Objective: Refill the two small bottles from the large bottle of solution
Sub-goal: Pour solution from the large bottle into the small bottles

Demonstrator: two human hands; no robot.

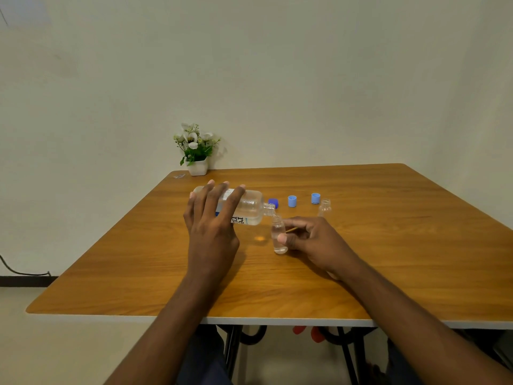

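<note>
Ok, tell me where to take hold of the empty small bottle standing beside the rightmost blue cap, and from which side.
Pinch the empty small bottle round its wider body, below the narrow neck, coming from its near right. It stands upright and uncapped, so a side pinch probably leaves the mouth free, and the rightmost blue cap crowds its far left.

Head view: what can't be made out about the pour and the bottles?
All in the head view:
- Label of the large bottle: the left hand covers most of it; few letters show.
- Flow from its neck into the held small bottle: too small and clear to tell.
- That bottle's fill level: the right hand hides part.
- Contents of the second small bottle: too small and transparent.
</note>
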